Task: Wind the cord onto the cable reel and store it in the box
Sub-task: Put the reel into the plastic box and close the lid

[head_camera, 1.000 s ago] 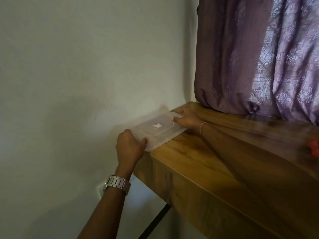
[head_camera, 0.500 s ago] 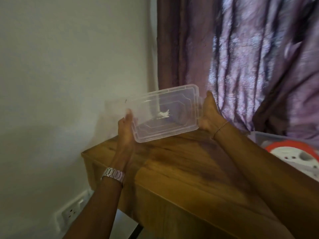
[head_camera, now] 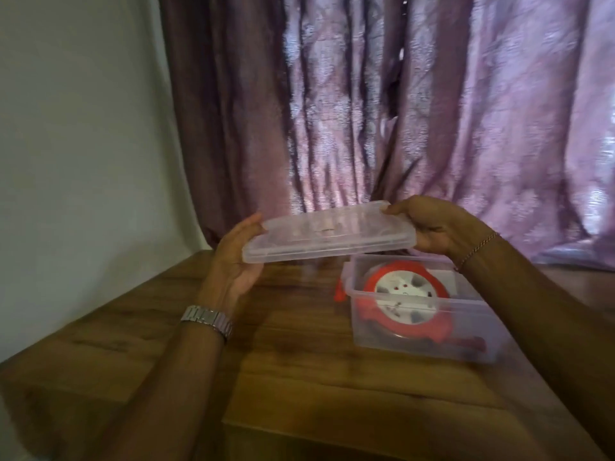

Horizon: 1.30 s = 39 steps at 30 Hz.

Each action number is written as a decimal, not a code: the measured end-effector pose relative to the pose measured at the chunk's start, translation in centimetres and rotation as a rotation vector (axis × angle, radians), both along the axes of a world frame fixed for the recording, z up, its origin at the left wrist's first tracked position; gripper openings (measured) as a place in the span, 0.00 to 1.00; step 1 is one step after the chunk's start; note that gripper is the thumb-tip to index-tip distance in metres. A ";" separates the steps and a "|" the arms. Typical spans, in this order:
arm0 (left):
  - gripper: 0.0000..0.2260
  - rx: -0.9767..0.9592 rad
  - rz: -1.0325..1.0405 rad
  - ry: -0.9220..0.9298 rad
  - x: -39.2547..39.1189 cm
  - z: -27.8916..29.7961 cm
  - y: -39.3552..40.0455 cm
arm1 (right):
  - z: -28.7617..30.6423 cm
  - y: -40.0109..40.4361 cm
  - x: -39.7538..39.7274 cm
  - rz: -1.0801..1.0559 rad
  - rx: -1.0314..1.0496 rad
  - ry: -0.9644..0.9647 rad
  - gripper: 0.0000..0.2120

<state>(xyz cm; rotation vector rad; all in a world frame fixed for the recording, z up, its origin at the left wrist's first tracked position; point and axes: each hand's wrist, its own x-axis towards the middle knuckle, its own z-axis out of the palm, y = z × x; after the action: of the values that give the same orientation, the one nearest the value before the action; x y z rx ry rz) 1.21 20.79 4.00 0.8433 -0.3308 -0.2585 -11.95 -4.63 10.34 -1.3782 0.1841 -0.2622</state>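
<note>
Red-and-white cable reel in clear box — brown wood-grain table, purple patterned curtain

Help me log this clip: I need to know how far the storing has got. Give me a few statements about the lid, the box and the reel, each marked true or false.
1. The cable reel lies inside the clear box. True.
2. The lid is already pressed onto the box. False: it is held in the air, up and to the left of the box, which is open.
3. Both hands hold the lid, the left hand at one end and the right hand at the other. True.
4. The box stands on the floor. False: it stands on the wooden table.
5. The reel is blue. False: it is red with a white centre.
</note>
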 end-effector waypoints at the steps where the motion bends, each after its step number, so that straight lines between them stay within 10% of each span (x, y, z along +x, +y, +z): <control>1: 0.09 0.056 -0.041 -0.021 -0.2 0.1 -1.0 | -0.1 -0.7 -1.1 -0.031 -0.020 0.013 0.10; 4: 0.24 0.208 -0.172 -0.068 -1.4 0.2 -4.1 | -0.9 -3.1 -3.2 -0.250 -0.133 -0.009 0.10; 10: 0.15 0.376 -0.172 -0.103 -2.7 -0.7 -9.2 | -2.8 -6.8 -6.3 -0.441 -0.388 0.070 0.09; 39: 0.11 0.545 -0.122 -0.245 -2.2 -5.2 -13.9 | -8.3 -12.8 -6.1 -0.391 -0.456 0.291 0.13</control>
<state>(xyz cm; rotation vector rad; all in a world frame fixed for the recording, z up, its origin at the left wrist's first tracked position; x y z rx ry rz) -1.03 6.89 -1.23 1.4005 -0.5549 -0.3676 -18.06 -17.38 1.99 -1.8273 0.6719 -0.4474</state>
